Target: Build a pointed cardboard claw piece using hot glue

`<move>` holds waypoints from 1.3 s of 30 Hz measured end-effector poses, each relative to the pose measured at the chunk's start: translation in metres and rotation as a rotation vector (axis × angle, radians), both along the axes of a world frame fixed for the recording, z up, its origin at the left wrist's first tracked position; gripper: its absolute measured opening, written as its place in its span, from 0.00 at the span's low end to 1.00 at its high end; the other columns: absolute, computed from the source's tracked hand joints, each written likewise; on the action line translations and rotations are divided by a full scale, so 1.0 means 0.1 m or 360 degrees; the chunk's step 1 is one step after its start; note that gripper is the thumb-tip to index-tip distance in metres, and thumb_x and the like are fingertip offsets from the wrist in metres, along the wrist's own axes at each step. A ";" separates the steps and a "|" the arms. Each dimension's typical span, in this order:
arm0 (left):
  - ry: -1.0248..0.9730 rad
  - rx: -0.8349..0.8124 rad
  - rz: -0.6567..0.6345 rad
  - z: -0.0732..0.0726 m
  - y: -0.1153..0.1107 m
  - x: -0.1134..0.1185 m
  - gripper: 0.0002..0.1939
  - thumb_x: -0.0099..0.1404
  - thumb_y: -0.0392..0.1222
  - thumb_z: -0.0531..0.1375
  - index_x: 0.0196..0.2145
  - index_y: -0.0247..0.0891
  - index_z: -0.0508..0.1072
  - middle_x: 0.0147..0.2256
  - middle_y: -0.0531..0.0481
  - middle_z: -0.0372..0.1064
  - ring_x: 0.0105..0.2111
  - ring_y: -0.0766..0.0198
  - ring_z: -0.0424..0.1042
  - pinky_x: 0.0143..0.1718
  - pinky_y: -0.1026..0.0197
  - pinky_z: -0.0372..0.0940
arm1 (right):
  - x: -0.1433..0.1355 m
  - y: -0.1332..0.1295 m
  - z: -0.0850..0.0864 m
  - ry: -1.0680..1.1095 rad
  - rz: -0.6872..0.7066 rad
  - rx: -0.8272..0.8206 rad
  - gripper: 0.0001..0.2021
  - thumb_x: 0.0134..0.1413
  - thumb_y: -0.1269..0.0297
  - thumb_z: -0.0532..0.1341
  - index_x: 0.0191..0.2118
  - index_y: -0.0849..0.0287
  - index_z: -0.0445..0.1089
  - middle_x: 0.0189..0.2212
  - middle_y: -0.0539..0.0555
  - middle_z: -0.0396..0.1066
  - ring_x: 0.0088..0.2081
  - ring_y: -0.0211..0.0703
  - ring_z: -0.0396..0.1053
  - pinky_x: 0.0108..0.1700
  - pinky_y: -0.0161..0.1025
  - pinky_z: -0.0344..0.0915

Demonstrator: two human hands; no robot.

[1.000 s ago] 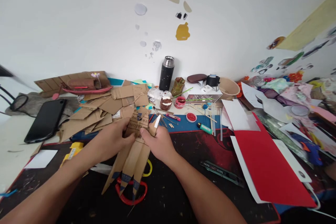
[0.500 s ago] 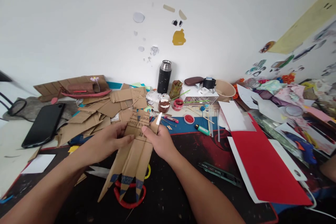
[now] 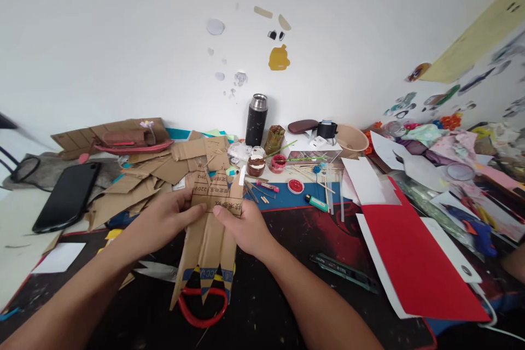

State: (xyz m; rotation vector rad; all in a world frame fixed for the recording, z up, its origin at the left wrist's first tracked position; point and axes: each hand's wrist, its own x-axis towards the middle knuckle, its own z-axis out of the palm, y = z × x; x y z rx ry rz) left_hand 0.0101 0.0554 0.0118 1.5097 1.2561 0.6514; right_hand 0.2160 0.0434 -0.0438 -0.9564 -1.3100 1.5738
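Note:
A folded cardboard piece (image 3: 211,229) with pointed ends and printed text is held upright over the dark mat. My left hand (image 3: 164,219) pinches its left edge, thumb on the front. My right hand (image 3: 246,229) grips its right side, the thumb pressed near the middle. Several points with blue print hang downward. Below and partly behind them lie scissors (image 3: 205,321) with red handles, their blades pointing left. A small white strip (image 3: 242,175) sticks up at the cardboard's upper right.
Cardboard scraps (image 3: 135,186) and a black phone (image 3: 68,197) lie left. A black flask (image 3: 256,120) stands by the wall, near paint jars (image 3: 278,163). A utility knife (image 3: 344,272) and red sheet (image 3: 418,262) are right.
The cardboard piece has turned to face me more squarely and its lower points have swung right and closer together. Both hands have moved slightly left with it.

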 end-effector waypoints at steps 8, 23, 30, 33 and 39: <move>0.0080 0.0016 0.0038 0.01 0.01 0.00 0.25 0.59 0.69 0.70 0.38 0.44 0.86 0.36 0.46 0.86 0.39 0.43 0.82 0.42 0.48 0.78 | -0.01 -0.02 0.03 -0.0017 0.0006 -0.0008 0.22 0.65 0.47 0.70 0.56 0.55 0.83 0.60 0.58 0.84 0.62 0.60 0.81 0.66 0.56 0.75; 0.0336 0.0198 0.0150 0.09 0.04 -0.06 0.27 0.62 0.72 0.64 0.32 0.43 0.78 0.31 0.47 0.80 0.33 0.48 0.76 0.35 0.54 0.72 | -0.05 -0.08 0.01 -0.0232 0.0053 -0.0001 0.16 0.67 0.52 0.68 0.52 0.56 0.82 0.51 0.56 0.87 0.52 0.56 0.84 0.55 0.50 0.78; 0.0655 0.0398 0.0141 0.08 0.02 -0.09 0.21 0.64 0.64 0.59 0.24 0.47 0.70 0.21 0.52 0.70 0.24 0.54 0.69 0.28 0.55 0.61 | -0.04 -0.08 -0.05 -0.0386 0.0045 0.0166 0.16 0.69 0.52 0.66 0.50 0.57 0.83 0.47 0.56 0.87 0.47 0.55 0.82 0.51 0.47 0.76; 0.0708 0.0462 0.0142 0.05 0.01 -0.09 0.19 0.63 0.62 0.59 0.24 0.48 0.67 0.19 0.53 0.66 0.21 0.55 0.65 0.26 0.55 0.56 | -0.05 -0.08 -0.05 -0.0475 0.0043 0.0200 0.14 0.69 0.53 0.66 0.47 0.57 0.83 0.43 0.54 0.86 0.43 0.52 0.81 0.48 0.44 0.75; 0.0825 0.0483 0.0297 -0.05 -0.02 -0.01 0.14 0.60 0.58 0.63 0.27 0.49 0.67 0.21 0.50 0.67 0.23 0.51 0.67 0.29 0.53 0.52 | -0.04 -0.08 -0.01 -0.0631 0.0010 0.0284 0.11 0.69 0.57 0.65 0.41 0.56 0.83 0.40 0.53 0.86 0.41 0.51 0.80 0.47 0.43 0.73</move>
